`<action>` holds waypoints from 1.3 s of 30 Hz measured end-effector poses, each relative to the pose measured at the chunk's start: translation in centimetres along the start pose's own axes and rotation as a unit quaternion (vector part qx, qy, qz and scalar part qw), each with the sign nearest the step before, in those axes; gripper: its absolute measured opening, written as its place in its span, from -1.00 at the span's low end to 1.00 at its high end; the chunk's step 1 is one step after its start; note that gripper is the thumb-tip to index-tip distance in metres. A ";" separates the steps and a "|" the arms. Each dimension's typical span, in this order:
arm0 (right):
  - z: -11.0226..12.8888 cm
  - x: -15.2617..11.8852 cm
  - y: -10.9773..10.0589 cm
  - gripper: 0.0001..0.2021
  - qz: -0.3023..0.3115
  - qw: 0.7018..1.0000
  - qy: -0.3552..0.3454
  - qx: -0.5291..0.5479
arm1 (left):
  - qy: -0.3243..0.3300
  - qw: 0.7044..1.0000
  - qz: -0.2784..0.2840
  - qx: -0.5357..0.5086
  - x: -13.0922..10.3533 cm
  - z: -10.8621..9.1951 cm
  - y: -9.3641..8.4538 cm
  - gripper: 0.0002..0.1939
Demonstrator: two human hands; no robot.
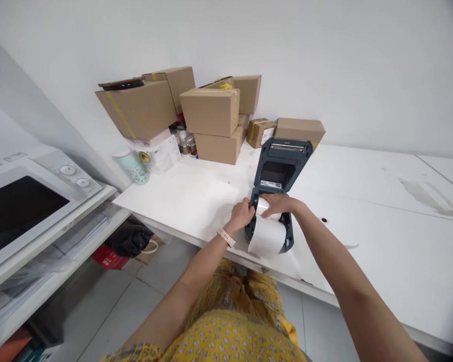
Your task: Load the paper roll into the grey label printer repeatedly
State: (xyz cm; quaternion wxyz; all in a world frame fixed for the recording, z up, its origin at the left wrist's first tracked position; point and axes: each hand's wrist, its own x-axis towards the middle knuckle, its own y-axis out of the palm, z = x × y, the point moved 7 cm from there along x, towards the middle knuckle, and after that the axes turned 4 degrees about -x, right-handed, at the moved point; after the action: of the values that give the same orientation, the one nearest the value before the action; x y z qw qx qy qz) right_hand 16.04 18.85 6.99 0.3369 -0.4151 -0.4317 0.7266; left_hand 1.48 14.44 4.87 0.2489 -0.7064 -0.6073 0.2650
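Note:
A dark blue-grey label printer stands on the white table with its lid raised. Inside it lies a white label roll, and a loose length of its paper hangs over the printer's front. My right hand reaches in from the right, its fingers curved over the roll. At the printer's left edge, my left hand is closed on the casing; its fingertips are partly hidden. A pink band circles my left wrist.
Cardboard boxes are stacked along the wall behind the white table. A mint-green tumbler stands at the table's left end. Left of it, a white microwave sits on a shelf. Torn tape marks the table at right.

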 end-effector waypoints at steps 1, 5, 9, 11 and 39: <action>0.4 0.0 -0.2 -0.13 0.008 1.000 -0.003 0.003 | 0.002 1.000 0.001 0.008 -0.1 0.0 0.0 -0.76; 1.2 -3.1 -1.9 -0.14 -0.006 0.998 -0.049 0.044 | 0.004 1.000 -0.004 0.020 -0.3 0.0 0.0 -0.76; -0.2 -10.2 -5.4 -0.17 -0.116 0.969 -0.127 0.180 | 0.005 1.000 -0.011 0.018 -0.6 0.0 0.1 -0.76; -2.5 -13.3 -6.6 -0.22 -0.187 0.952 -0.104 0.217 | 0.004 1.000 -0.017 0.016 -0.6 0.1 0.1 -0.76; -19.5 -14.2 5.4 -0.48 -0.120 0.912 0.167 0.354 | -0.009 0.999 -0.031 0.002 -0.6 0.3 0.4 -0.79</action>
State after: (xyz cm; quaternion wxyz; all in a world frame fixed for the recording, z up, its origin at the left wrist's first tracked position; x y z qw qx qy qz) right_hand 38.85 11.40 0.97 0.6134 -0.3287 -0.1298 0.7063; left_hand 1.46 13.77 4.43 0.2525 -0.6844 -0.6306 0.2649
